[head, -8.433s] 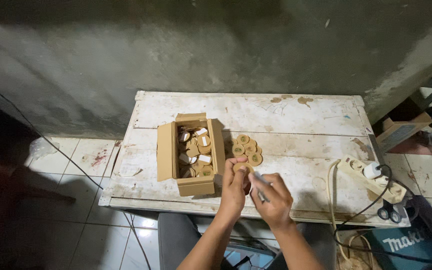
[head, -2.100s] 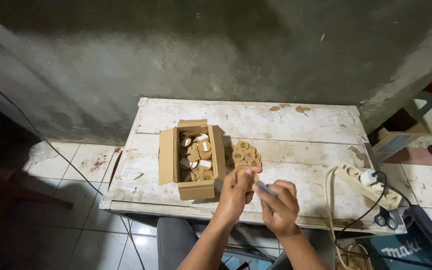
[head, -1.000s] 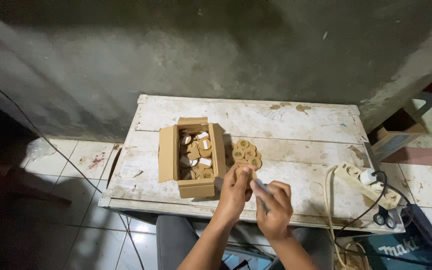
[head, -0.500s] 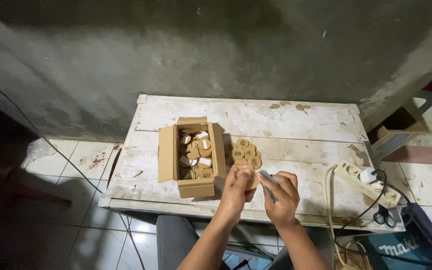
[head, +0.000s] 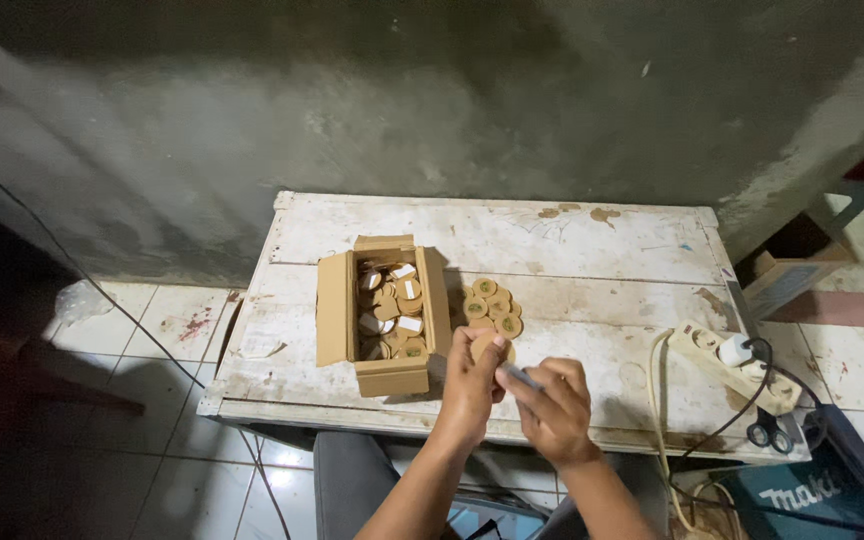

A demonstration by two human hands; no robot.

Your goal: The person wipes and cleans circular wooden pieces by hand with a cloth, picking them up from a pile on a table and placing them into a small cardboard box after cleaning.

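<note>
Left hand (head: 472, 385) grips a round wooden disc (head: 487, 345); right hand (head: 552, 405) pinches a thin pale tool (head: 518, 376). Advise holding the disc steady, tool tip kept square to its face

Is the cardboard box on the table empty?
No, the cardboard box lies open on the table and holds many round brown discs.

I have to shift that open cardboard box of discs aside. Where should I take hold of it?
Grip the cardboard box by its two long side walls, coming straight down from above. Its flaps fold outward and the top is open, so the walls are exposed. Avoid the right side low down, where the left hand works close by.
</note>
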